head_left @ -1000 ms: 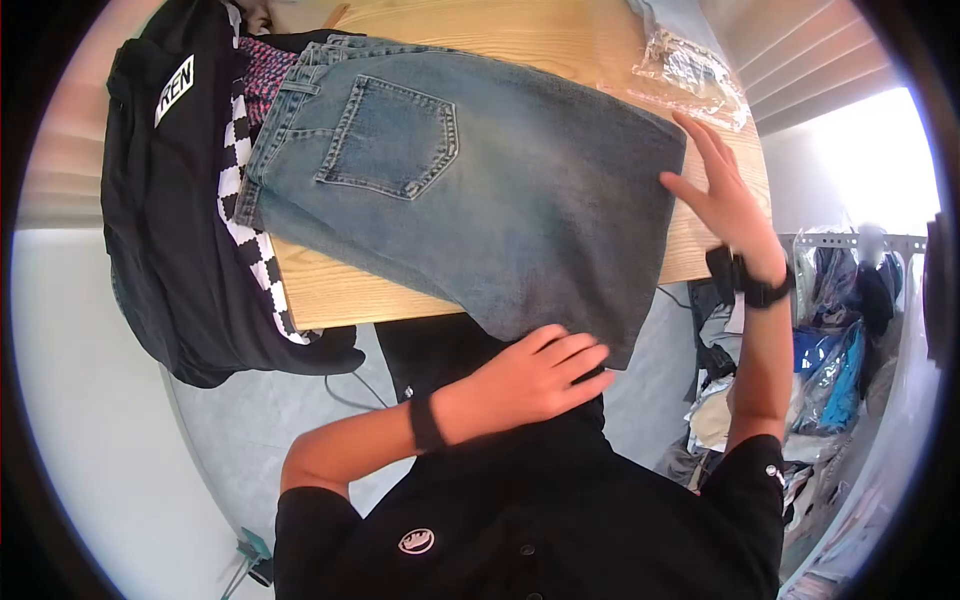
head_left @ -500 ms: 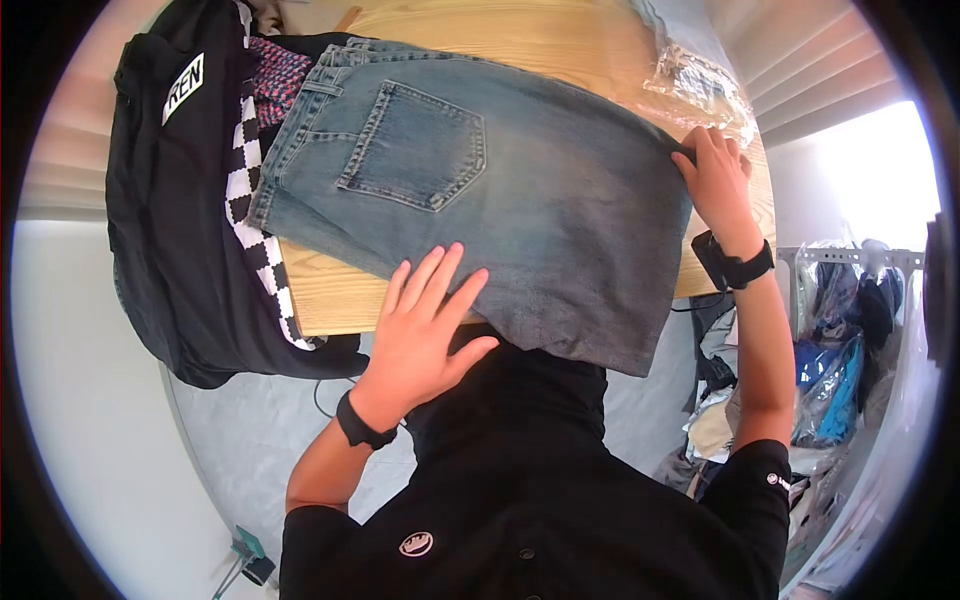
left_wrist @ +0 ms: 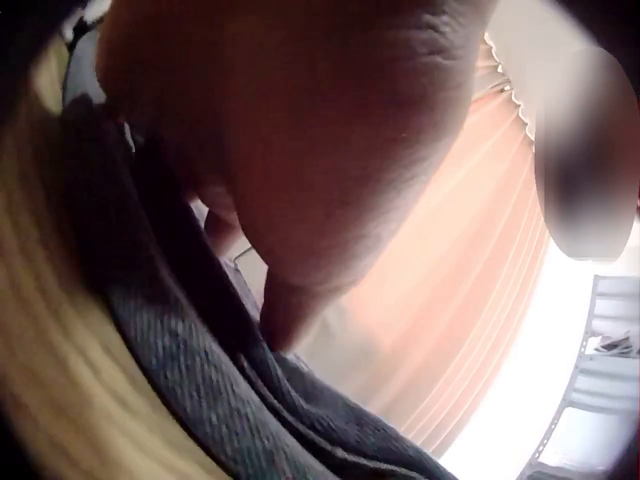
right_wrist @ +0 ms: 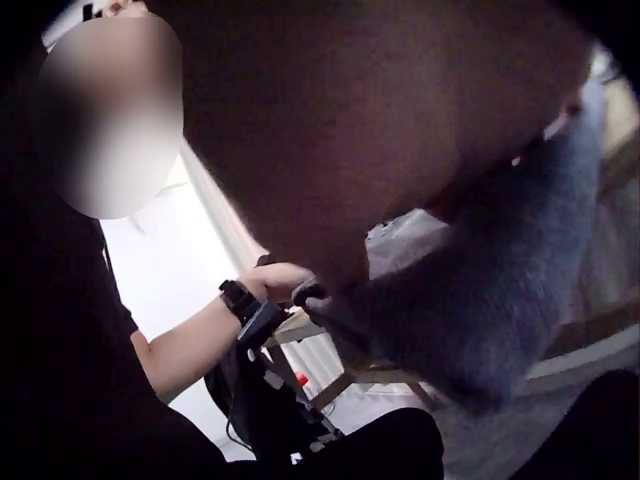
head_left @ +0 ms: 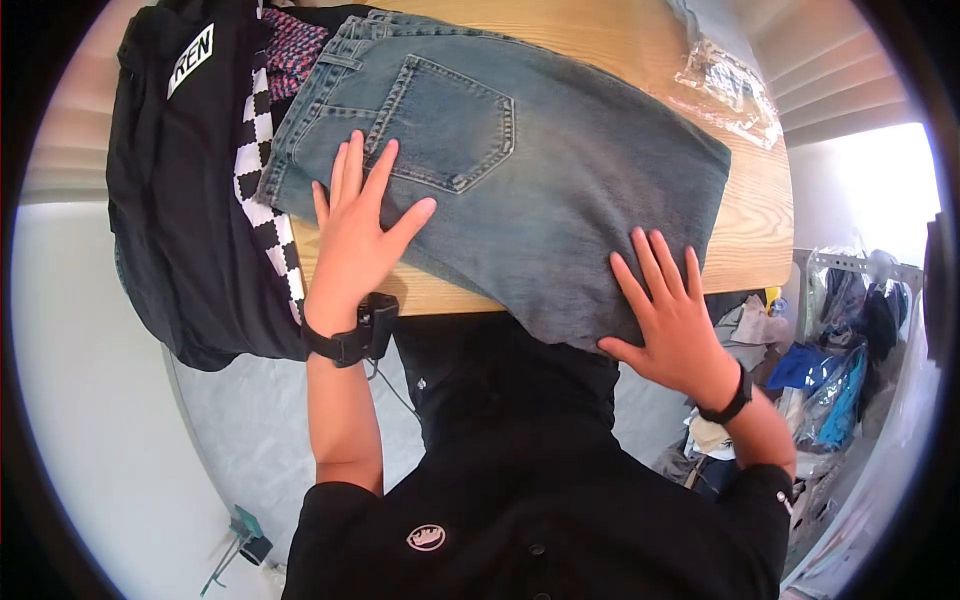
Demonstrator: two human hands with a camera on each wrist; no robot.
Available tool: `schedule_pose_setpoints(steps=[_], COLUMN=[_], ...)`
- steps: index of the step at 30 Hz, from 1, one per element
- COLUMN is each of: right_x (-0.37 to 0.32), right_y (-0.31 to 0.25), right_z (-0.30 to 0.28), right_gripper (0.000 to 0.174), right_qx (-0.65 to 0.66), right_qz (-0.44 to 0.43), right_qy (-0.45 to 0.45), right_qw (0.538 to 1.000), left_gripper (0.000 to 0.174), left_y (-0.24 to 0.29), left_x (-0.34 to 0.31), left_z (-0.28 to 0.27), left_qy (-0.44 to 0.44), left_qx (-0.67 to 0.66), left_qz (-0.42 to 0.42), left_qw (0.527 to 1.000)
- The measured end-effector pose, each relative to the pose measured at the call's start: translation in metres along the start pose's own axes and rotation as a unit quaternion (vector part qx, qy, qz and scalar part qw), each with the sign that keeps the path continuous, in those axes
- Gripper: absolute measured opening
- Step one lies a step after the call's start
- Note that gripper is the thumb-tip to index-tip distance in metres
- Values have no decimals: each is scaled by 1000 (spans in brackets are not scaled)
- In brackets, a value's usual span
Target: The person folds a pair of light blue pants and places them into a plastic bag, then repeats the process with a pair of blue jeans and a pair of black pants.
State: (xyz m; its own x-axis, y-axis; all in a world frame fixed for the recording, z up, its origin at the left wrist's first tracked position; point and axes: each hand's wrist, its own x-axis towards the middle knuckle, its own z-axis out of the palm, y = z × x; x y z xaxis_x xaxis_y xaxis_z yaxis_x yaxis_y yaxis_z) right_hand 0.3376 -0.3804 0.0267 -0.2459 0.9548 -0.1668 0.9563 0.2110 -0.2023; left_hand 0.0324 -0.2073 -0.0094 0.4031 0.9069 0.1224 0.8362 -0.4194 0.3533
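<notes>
Faded blue jeans (head_left: 560,190) lie folded on the wooden table with a back pocket facing up and the waistband to the left. Their lower part overhangs the near table edge. My left hand (head_left: 360,230) rests on them below the pocket, fingers straight and spread. My right hand (head_left: 665,320) lies over the near right part of the denim, fingers spread and thumb out to the left. In the left wrist view, layered denim edges (left_wrist: 190,360) run under the hand. The right wrist view shows the denim (right_wrist: 480,290) sloping below the dark, close hand.
A black garment (head_left: 185,210) with a checkered strip (head_left: 258,150) hangs over the table's left end. Pink-and-blue knit fabric (head_left: 290,50) sits by the waistband. A clear plastic bag (head_left: 730,90) lies at the back right of the table (head_left: 760,230). Bagged clothes (head_left: 840,390) fill the lower right.
My right hand has let go of the jeans' far right corner and come down to the near edge. My left hand has moved up and left toward the pocket. The jeans' right edge has shifted.
</notes>
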Motion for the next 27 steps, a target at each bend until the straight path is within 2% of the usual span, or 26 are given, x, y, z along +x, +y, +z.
schedule_pose_setpoints(steps=[7, 10, 11, 12, 14, 15, 17, 19, 21, 24, 27], right_x=[-32, -31, -30, -26, -13, -4, 15, 36, 56, 75, 78], right_y=[-10, -6, 5, 12, 25, 38, 65, 99, 133, 166, 174], right_z=[31, 23, 20, 18, 2, -11, -28, -47, -49, -32, -28], right_gripper=[70, 62, 52, 48, 47, 55, 66, 74, 62, 40, 25], right_qx=[46, 158, 239, 266, 248, 155, 157, 215, 124, 33, 68], right_qz=[171, 153, 100, 80, 101, 74, 118, 123, 135, 100, 138], right_qy=[74, 105, 163, 235, 243, 229, 170, 127, 155, 149, 178], right_qw=[981, 970, 952, 932, 933, 958, 966, 961, 971, 983, 972], left_gripper=[64, 58, 56, 54, 53, 56, 60, 64, 63, 58, 52], left_y=[-6, 10, 25, 43, 66, 70, 78, 84, 86, 88, 83], left_x=[4, -3, -8, -15, -23, -26, -28, -29, -31, -30, -31], left_z=[-11, -10, -13, -16, -11, -3, 12, 19, 22, 23, 23], left_qy=[-34, 1, -20, -43, -86, -100, -87, -70, -61, -49, -49], left_qx=[-48, -28, 5, 36, -16, -60, -64, -65, -56, -56, -40], left_qz=[-4, 1, 23, 42, 110, 132, 117, 90, 95, 86, 58], left_qw=[998, 1000, 1000, 998, 990, 984, 987, 991, 992, 994, 996])
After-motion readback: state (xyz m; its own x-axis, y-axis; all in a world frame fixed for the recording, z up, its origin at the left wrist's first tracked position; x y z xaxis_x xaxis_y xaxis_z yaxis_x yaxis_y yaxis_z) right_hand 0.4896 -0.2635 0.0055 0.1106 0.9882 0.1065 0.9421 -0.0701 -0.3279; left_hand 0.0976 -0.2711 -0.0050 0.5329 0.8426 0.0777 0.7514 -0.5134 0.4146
